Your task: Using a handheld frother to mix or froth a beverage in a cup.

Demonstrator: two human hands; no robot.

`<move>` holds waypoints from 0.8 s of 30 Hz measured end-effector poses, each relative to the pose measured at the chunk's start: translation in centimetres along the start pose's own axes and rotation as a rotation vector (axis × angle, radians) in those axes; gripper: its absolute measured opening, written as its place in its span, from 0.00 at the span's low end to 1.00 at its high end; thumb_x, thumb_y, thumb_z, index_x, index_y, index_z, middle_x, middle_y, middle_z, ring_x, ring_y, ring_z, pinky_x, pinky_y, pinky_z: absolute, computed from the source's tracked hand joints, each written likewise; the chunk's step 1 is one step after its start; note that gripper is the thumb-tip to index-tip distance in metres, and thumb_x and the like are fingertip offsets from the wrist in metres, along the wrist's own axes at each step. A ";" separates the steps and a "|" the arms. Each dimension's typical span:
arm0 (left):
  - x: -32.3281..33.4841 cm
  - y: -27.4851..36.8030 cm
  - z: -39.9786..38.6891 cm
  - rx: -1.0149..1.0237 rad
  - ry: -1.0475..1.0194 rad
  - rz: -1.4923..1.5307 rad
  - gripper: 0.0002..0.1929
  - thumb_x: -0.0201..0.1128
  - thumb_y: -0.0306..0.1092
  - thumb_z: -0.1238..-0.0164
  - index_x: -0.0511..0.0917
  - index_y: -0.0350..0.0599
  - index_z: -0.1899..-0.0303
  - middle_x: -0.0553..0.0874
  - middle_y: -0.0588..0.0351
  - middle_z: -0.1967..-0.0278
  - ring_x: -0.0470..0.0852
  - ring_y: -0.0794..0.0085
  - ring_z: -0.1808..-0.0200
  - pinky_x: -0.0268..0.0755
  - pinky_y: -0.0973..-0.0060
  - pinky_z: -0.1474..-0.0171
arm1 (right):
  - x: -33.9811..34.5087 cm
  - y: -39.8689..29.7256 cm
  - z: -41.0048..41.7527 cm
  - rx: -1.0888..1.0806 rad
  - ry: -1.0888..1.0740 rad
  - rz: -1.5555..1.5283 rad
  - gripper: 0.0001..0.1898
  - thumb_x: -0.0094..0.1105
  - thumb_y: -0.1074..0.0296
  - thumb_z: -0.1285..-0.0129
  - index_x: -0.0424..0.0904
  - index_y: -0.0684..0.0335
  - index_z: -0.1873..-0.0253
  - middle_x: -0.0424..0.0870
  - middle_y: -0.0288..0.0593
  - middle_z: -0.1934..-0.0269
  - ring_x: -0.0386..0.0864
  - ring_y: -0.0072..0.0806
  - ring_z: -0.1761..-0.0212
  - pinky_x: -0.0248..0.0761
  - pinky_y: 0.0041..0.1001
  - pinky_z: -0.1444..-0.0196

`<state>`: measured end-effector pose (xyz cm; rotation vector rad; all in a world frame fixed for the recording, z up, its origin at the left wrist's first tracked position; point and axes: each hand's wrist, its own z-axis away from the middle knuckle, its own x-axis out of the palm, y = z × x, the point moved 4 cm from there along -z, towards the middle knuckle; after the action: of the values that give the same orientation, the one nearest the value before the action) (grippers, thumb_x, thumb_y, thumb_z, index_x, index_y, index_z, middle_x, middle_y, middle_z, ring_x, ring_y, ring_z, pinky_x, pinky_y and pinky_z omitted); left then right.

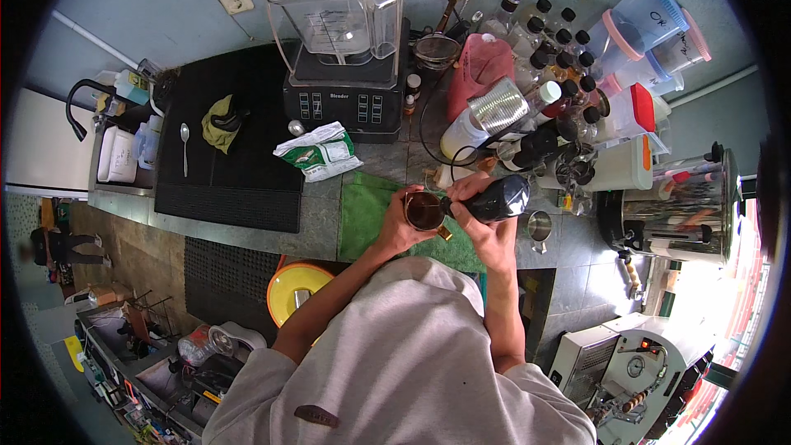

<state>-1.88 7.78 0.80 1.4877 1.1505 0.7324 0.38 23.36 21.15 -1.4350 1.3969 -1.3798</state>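
Note:
My left hand (pixel 403 222) holds a small cup (pixel 425 210) with dark brown contents over a green towel (pixel 364 210). Close on its right, my right hand (pixel 483 222) grips a dark bottle (pixel 499 199), tilted so that its narrow neck points at the cup's rim. Whether liquid flows from it cannot be told. A gold-coloured piece (pixel 445 233) shows just below the cup. Right of my right hand, a metal jigger or small measuring cup (pixel 539 226) lies on the tiled counter. An opened green and white packet (pixel 321 153) lies to the left of the towel.
A blender (pixel 343 96) stands behind the packet. Several syrup bottles (pixel 537 62), a pink jug (pixel 482 68), a tilted metal can (pixel 498 105) and plastic containers crowd the back right. A black mat (pixel 247 154) holds a spoon (pixel 185 148) and a yellow-green cloth (pixel 221 125). A sink lies far left.

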 end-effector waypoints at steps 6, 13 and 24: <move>0.0 0.2 -0.1 0.054 0.033 -0.045 0.56 0.94 0.33 0.58 0.64 0.37 0.27 0.81 0.46 0.35 0.87 0.58 0.38 0.82 0.63 0.35 | 0.1 -0.2 0.0 -0.008 -0.010 -0.009 0.11 0.71 0.85 0.37 0.82 0.67 0.52 0.84 0.43 0.53 0.84 0.31 0.49 0.76 0.33 0.43; -0.1 0.4 -0.1 0.046 0.028 -0.063 0.56 0.94 0.35 0.56 0.64 0.37 0.27 0.80 0.44 0.34 0.87 0.56 0.37 0.81 0.62 0.35 | 0.3 -0.5 0.0 -0.021 -0.034 0.073 0.11 0.72 0.86 0.38 0.82 0.66 0.53 0.84 0.43 0.53 0.84 0.31 0.49 0.76 0.32 0.44; -0.1 0.8 -0.2 0.079 0.033 -0.094 0.54 0.94 0.35 0.55 0.64 0.36 0.28 0.82 0.45 0.38 0.88 0.56 0.39 0.81 0.63 0.36 | 0.4 -0.6 0.0 0.011 -0.059 0.082 0.12 0.73 0.85 0.38 0.82 0.65 0.53 0.84 0.41 0.54 0.83 0.30 0.49 0.75 0.33 0.43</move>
<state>-1.93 7.77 1.65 1.4809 1.2791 0.6557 0.43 23.05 21.84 -1.3850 1.3926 -1.2822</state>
